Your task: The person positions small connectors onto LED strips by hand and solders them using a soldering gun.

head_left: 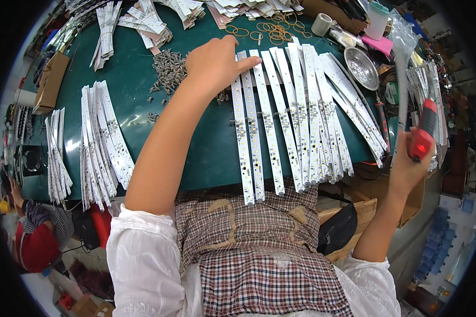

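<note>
White LED strips (274,127) lie fanned out along the front of the green table. Across the upper ends of the leftmost strips rests my left hand (214,61), its thumb stretched out over one strip and apart from the fingers. My right hand (413,158), raised at the right beyond the strips, is closed round a tool with a red and black handle (423,129). The tool's upper end points away from me, and its exact kind is unclear. A pile of small grey parts (169,68) sits to the left of my left hand, partly covered by my forearm.
More strip bundles lie at the left (98,142) and far edge (107,34). Rubber bands (280,29), a tape roll (321,24), a metal dish (361,68) and a lidded cup (376,21) stand beyond. A second red-handled tool (382,124) lies right. Another person's sleeve (53,224) shows left.
</note>
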Available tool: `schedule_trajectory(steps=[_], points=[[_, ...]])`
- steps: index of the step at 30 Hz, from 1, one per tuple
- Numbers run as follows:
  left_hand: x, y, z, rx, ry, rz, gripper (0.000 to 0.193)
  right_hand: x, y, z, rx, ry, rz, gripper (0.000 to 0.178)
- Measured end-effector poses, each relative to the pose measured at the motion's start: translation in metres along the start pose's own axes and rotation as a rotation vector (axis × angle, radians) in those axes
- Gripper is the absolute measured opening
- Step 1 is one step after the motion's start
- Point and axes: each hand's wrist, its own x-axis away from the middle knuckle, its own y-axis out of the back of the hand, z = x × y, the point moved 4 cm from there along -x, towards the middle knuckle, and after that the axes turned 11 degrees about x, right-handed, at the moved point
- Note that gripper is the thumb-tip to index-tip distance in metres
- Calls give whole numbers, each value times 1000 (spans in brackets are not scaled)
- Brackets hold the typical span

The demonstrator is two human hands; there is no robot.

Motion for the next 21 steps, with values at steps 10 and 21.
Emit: schedule_trajectory(steps=[10,21], points=[[-15,-24,-1,83,-36,13,58,28,53,12,-236,-289,-47,32],[-21,-20,1,317,-55,56,52,38,63,5,-399,-288,-87,37]])
